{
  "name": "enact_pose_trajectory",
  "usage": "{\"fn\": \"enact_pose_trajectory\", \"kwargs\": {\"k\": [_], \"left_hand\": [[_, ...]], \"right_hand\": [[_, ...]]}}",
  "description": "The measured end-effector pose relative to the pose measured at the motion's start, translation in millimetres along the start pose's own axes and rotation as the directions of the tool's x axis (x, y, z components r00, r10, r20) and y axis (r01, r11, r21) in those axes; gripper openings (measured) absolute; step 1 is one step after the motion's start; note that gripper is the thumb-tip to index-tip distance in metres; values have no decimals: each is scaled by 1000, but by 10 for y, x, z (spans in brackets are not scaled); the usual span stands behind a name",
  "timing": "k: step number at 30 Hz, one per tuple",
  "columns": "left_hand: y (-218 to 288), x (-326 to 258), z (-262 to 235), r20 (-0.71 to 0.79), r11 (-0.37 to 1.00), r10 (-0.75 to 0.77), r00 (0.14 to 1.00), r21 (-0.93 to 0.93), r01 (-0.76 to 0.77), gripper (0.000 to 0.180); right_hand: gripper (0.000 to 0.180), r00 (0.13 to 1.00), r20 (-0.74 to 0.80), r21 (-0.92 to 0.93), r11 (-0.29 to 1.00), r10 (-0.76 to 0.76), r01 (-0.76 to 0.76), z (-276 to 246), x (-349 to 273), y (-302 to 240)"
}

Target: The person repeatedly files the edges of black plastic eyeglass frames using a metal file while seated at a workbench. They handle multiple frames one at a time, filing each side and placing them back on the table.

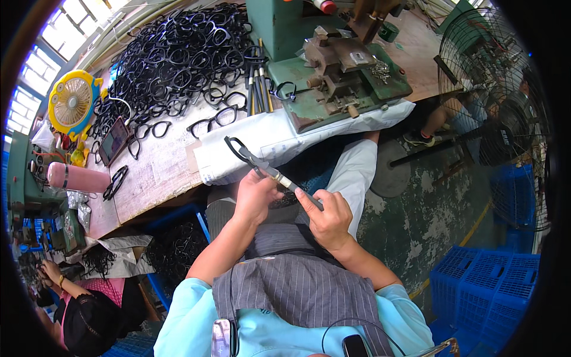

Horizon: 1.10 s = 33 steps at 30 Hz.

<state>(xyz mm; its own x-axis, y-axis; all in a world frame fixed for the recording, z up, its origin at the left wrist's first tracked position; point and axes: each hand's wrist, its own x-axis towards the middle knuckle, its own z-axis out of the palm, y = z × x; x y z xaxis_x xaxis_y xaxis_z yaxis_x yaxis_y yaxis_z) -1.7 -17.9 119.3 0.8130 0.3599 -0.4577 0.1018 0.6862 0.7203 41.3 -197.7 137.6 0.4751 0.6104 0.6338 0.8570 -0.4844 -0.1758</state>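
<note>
A black eyeglass frame [234, 151] sticks up from my left hand [256, 195], whose fingers are closed near its lower part. My right hand [331, 218] grips the dark handle of a slim hand tool [288, 182], index finger laid along it. The tool has a pale band and a greyish front end that reaches the eyeglass frame above my left fingers. What kind of tool it is I cannot make out. Part of the eyeglass frame is hidden by my left hand. Both hands are above my lap, just off the table's front edge.
A large heap of black eyeglass frames [178, 53] covers the table's back left. Several dark-handled tools [258, 89] lie beside a green machine [342, 77]. A phone [113, 141], pink bottle [77, 178] and yellow fan [74, 102] stand left; blue crates [485, 285] stand right. Another person [95, 309] sits lower left.
</note>
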Motion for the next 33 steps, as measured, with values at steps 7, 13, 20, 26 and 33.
{"fn": "enact_pose_trajectory", "kwargs": {"k": [7, 13, 20, 26, 33], "left_hand": [[13, -21, -68, 72, 992, -5, 997, -124, 14, 7], [-83, -27, -45, 35, 990, 137, 990, -34, -136, 10], [-76, -46, -9, 96, 975, 222, 970, -51, -218, 9], [-89, -24, -58, 97, 881, 353, 931, 299, -365, 11], [-132, -3, -106, 87, 899, 311, 946, 294, -323, 10]], "right_hand": [[47, 999, -21, 3, 999, 44, -44, 100, 12, 48], [46, 978, 22, 212, 955, 206, -206, 153, -32, -9], [50, 415, 865, 502, -506, 283, -701, 145, -120, 80], [48, 418, 908, 297, -755, 34, -585, 44, -176, 266], [45, 475, 864, 53, -908, -166, -415, 3, -258, 295]]}}
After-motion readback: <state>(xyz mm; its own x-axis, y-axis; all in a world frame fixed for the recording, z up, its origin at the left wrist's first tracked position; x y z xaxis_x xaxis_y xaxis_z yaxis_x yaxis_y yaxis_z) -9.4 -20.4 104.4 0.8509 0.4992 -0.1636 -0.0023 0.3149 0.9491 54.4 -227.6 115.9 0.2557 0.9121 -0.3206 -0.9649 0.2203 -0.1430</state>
